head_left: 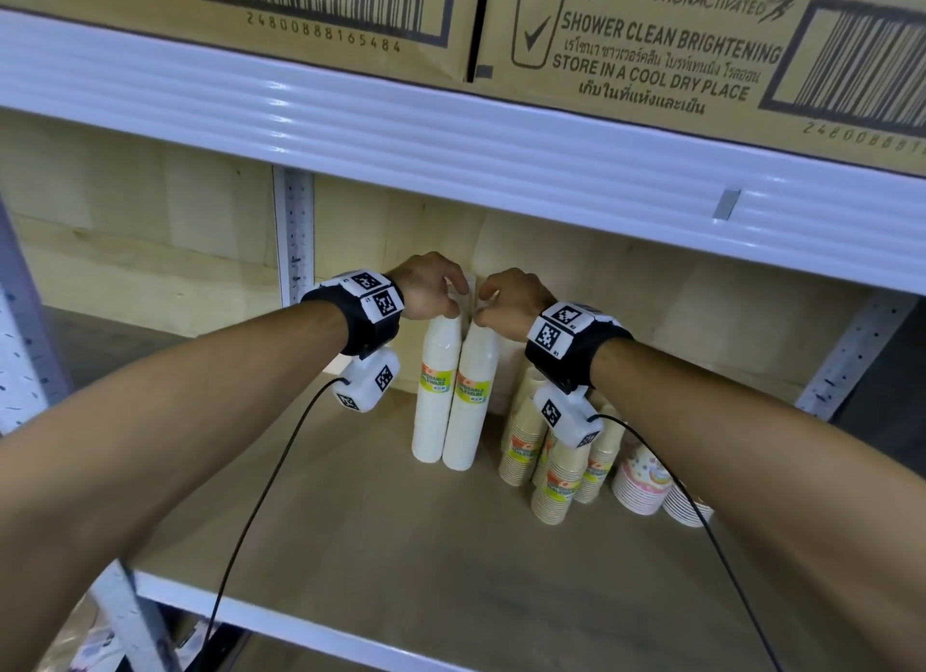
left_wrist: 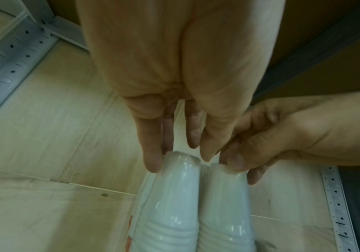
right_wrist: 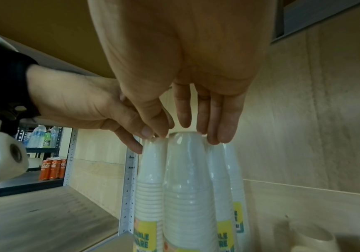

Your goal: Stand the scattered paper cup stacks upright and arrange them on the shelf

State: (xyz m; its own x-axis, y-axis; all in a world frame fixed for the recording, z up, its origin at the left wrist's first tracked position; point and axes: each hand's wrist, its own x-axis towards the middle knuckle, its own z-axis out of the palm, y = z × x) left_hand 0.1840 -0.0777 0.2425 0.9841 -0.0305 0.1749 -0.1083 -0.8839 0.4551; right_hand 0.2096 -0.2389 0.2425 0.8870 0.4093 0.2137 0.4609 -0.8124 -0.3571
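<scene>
Paper cup stacks, tall and white in clear wrap with yellow-green labels, stand upright side by side toward the far wall of the wooden shelf [head_left: 351, 511]: the left white stack [head_left: 435, 390] and the right white stack [head_left: 473, 396] touch along their sides. The left hand [head_left: 426, 285] sits over the top of the left stack, fingers pointing down with their tips against its top edge; the right hand [head_left: 516, 298] does the same on the right stack, fingertips [right_wrist: 222, 136] pressed to its top. Both hands look loosely curved, and whether they truly pinch the wrap or only touch it is hard to tell. The right wrist view shows more white stacks [right_wrist: 228, 179] standing just behind the right one. To the right stand shorter tan cup stacks [head_left: 556, 476], then patterned pastel cups [head_left: 641, 481]. Printed cardboard boxes [head_left: 651, 45] rest on the shelf above.
</scene>
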